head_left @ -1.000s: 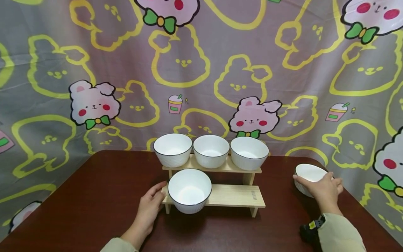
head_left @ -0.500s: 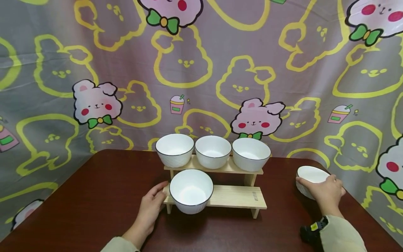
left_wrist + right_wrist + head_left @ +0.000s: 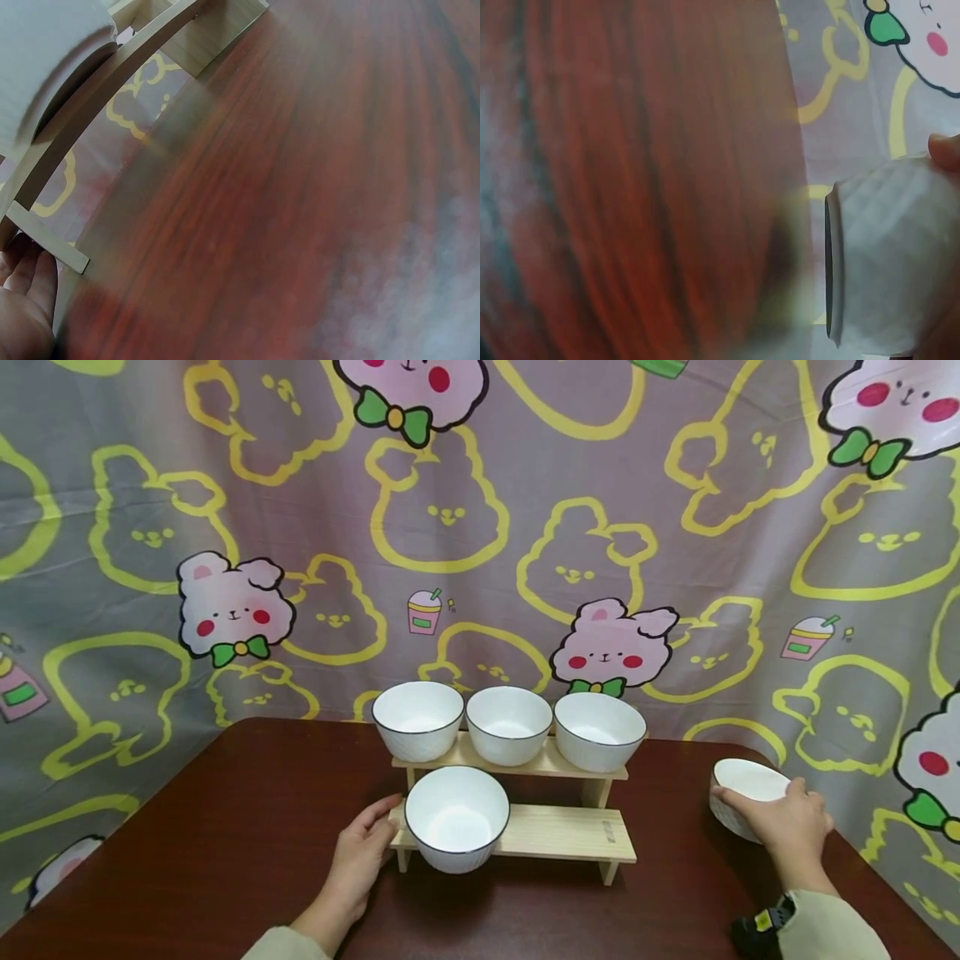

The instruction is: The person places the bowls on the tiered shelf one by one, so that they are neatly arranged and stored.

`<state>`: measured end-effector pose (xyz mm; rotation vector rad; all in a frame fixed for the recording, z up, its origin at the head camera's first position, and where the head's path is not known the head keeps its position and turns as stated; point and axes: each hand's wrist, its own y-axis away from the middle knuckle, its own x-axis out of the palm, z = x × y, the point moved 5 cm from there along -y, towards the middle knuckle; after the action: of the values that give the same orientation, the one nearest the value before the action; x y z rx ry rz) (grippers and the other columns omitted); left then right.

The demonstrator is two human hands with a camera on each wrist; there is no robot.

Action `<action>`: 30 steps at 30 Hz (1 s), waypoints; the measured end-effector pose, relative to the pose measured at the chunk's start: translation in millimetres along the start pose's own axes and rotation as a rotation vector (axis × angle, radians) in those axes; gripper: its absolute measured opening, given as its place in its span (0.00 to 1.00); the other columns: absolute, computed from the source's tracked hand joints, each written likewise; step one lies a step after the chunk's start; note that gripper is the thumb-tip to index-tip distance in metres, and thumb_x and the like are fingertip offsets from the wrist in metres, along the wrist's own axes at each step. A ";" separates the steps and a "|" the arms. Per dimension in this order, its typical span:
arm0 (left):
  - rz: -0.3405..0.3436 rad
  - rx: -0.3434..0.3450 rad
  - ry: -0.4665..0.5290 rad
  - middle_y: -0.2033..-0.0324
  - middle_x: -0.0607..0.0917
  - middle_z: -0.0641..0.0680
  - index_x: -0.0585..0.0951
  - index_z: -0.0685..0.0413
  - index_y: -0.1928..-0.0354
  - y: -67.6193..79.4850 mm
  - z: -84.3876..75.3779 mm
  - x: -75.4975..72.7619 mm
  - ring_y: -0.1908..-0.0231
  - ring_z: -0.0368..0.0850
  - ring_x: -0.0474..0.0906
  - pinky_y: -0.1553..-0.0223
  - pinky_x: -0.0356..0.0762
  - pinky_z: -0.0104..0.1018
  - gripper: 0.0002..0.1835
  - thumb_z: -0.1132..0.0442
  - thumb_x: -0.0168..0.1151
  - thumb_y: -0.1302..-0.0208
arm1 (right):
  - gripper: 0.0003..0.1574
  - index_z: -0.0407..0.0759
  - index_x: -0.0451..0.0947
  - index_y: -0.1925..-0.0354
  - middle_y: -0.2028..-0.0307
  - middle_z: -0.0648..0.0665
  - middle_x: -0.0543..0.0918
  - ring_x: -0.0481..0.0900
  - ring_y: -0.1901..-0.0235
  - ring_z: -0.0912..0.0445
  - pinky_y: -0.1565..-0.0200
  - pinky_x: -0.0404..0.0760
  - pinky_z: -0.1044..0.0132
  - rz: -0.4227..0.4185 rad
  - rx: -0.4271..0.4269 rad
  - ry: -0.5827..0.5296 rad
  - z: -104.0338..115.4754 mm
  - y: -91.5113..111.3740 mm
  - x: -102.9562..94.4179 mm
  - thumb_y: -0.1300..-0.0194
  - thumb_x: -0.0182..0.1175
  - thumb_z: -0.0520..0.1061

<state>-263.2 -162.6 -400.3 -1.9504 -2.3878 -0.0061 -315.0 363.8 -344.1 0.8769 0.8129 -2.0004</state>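
My left hand grips the left end of the lower shelf of a two-tier wooden rack; in the left wrist view its fingers show beside the rack's leg. A white bowl with a dark rim sits on that shelf, near the hand. At the far right, my right hand holds another white bowl by its sides, thumb on the near left. The right wrist view shows this bowl with a quilted outer wall and a dark rim; most of the hand is out of that frame.
Three white bowls, left, middle and right, stand in a row on the upper shelf. The rack stands on a dark red-brown table. A patterned cloth hangs behind and beside the table.
The right hand has shifted slightly right and nearer with its bowl. The left hand stays at the rack's end, and the bowls on the rack keep their places. The head view has shifted a little.
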 end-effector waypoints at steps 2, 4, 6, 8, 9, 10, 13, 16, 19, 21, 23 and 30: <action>0.001 0.001 -0.004 0.44 0.74 0.65 0.70 0.62 0.40 -0.1 -0.1 -0.1 0.58 0.33 0.75 0.59 0.75 0.30 0.21 0.68 0.47 0.34 | 0.70 0.16 0.50 0.43 0.52 0.15 0.58 0.57 0.52 0.24 0.52 0.55 0.38 -0.015 -0.017 -0.002 1.5 1.9 -2.8 0.60 0.66 0.68; 0.001 0.000 -0.009 0.44 0.74 0.65 0.70 0.62 0.40 0.0 -0.2 0.0 0.57 0.34 0.75 0.59 0.75 0.30 0.21 0.68 0.47 0.34 | 0.68 0.17 0.52 0.43 0.53 0.15 0.59 0.59 0.53 0.24 0.54 0.57 0.39 -0.032 -0.033 -0.004 3.5 3.6 -6.0 0.61 0.66 0.68; 0.004 0.000 -0.010 0.43 0.74 0.65 0.70 0.62 0.40 0.2 -0.2 0.2 0.56 0.35 0.75 0.59 0.75 0.30 0.21 0.67 0.47 0.34 | 0.66 0.18 0.54 0.44 0.54 0.16 0.61 0.61 0.54 0.25 0.56 0.59 0.39 -0.053 -0.053 -0.006 6.7 5.5 -9.8 0.61 0.67 0.67; 0.006 0.000 -0.009 0.43 0.73 0.65 0.70 0.62 0.40 0.5 -0.1 0.3 0.55 0.36 0.75 0.58 0.75 0.31 0.21 0.67 0.47 0.34 | 0.66 0.18 0.55 0.44 0.54 0.17 0.63 0.62 0.55 0.26 0.57 0.61 0.40 -0.059 -0.071 -0.008 11.0 7.1 -13.6 0.60 0.66 0.67; 0.005 -0.001 -0.007 0.43 0.73 0.65 0.70 0.62 0.40 0.5 0.0 0.3 0.55 0.36 0.75 0.58 0.75 0.31 0.21 0.67 0.47 0.34 | 0.66 0.19 0.55 0.44 0.54 0.17 0.63 0.62 0.56 0.26 0.58 0.62 0.40 -0.056 -0.079 -0.004 13.4 7.8 -15.4 0.60 0.66 0.68; 0.003 -0.001 -0.007 0.43 0.73 0.65 0.70 0.62 0.40 0.6 0.1 0.1 0.55 0.36 0.75 0.58 0.75 0.31 0.21 0.67 0.47 0.34 | 0.66 0.19 0.55 0.42 0.54 0.17 0.63 0.63 0.55 0.27 0.58 0.63 0.40 -0.046 -0.084 -0.003 16.0 8.5 -17.2 0.59 0.66 0.68; 0.002 -0.002 -0.002 0.43 0.73 0.65 0.70 0.62 0.40 0.5 0.5 -0.1 0.55 0.36 0.75 0.58 0.75 0.31 0.21 0.68 0.47 0.34 | 0.69 0.20 0.51 0.37 0.49 0.16 0.62 0.62 0.53 0.28 0.55 0.64 0.39 0.002 -0.086 -0.019 24.2 10.3 -22.6 0.56 0.64 0.69; 0.003 -0.001 -0.002 0.43 0.73 0.65 0.70 0.63 0.40 0.1 0.7 -0.3 0.55 0.36 0.75 0.58 0.75 0.31 0.21 0.68 0.47 0.34 | 0.71 0.20 0.45 0.35 0.44 0.16 0.58 0.59 0.49 0.28 0.53 0.65 0.38 0.052 -0.079 -0.037 32.7 12.8 -29.2 0.54 0.62 0.70; 0.005 0.001 -0.004 0.43 0.73 0.65 0.70 0.63 0.40 -0.2 0.5 -0.4 0.56 0.36 0.75 0.58 0.75 0.31 0.21 0.68 0.47 0.35 | 0.71 0.22 0.42 0.33 0.42 0.16 0.56 0.58 0.48 0.28 0.51 0.64 0.37 0.082 -0.092 -0.040 42.3 16.6 -36.6 0.52 0.61 0.70; 0.003 0.004 -0.007 0.43 0.74 0.65 0.70 0.62 0.40 -0.2 0.1 -0.6 0.56 0.35 0.75 0.59 0.75 0.31 0.21 0.68 0.47 0.35 | 0.70 0.23 0.43 0.33 0.42 0.16 0.56 0.58 0.48 0.27 0.52 0.63 0.37 0.084 -0.126 -0.025 50.0 19.8 -42.0 0.51 0.60 0.70; 0.002 0.005 -0.008 0.44 0.74 0.65 0.70 0.62 0.40 -0.1 -0.2 -0.6 0.57 0.34 0.75 0.59 0.75 0.30 0.21 0.68 0.47 0.35 | 0.69 0.23 0.43 0.33 0.42 0.17 0.57 0.58 0.48 0.26 0.53 0.63 0.37 0.081 -0.163 -0.014 57.6 23.7 -47.7 0.50 0.59 0.70; -0.001 -0.004 -0.005 0.44 0.74 0.65 0.70 0.63 0.40 0.8 -0.6 -0.4 0.57 0.35 0.75 0.59 0.75 0.31 0.21 0.68 0.47 0.35 | 0.64 0.24 0.46 0.34 0.43 0.18 0.58 0.59 0.51 0.27 0.57 0.64 0.38 0.071 -0.261 -0.011 79.0 37.6 -64.5 0.49 0.59 0.67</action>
<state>-262.3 -162.8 -399.8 -1.9535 -2.3934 -0.0054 -277.4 309.9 -257.4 0.7322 0.9961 -1.7875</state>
